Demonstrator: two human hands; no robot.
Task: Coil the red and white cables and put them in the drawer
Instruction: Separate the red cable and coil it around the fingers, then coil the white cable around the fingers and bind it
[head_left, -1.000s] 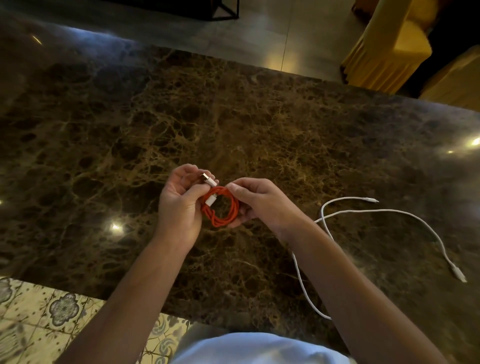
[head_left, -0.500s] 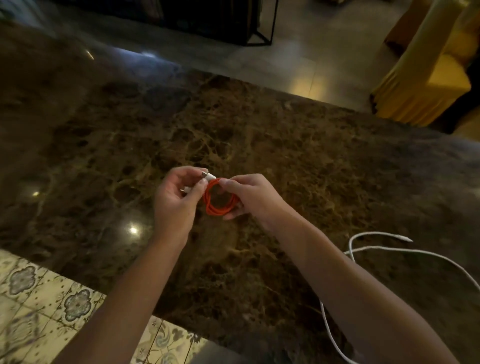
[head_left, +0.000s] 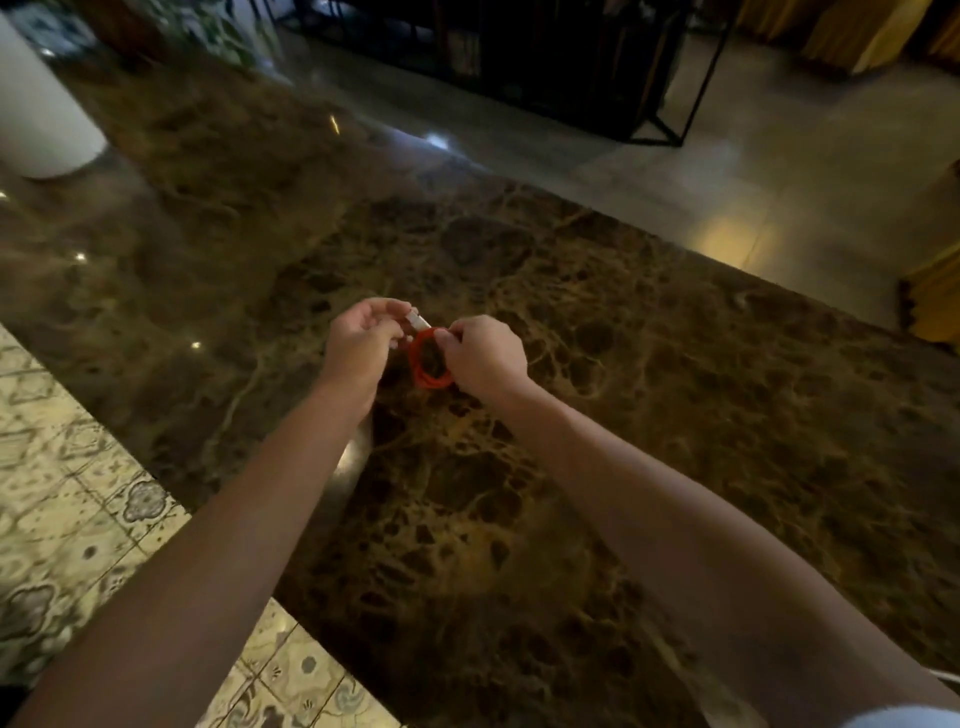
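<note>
1. The marble table (head_left: 675, 415) is bare under the hands.
2. The right hand (head_left: 480, 356) pinches the red cable (head_left: 428, 358) coil above it, likely keeping the loops together.
3. The left hand (head_left: 361, 340) grips its white plug (head_left: 417, 319), probably to tuck it in.

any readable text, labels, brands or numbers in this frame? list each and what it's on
None readable.
Red cable, coiled between the left hand and right hand: no print visible.
White plug at the left fingertips: too small and blurred to tell whether it bears any marking.
Marble tabletop: veining only.
Patterned floor tiles: ornament, no letters.
White cylinder at far left: plain.
</note>
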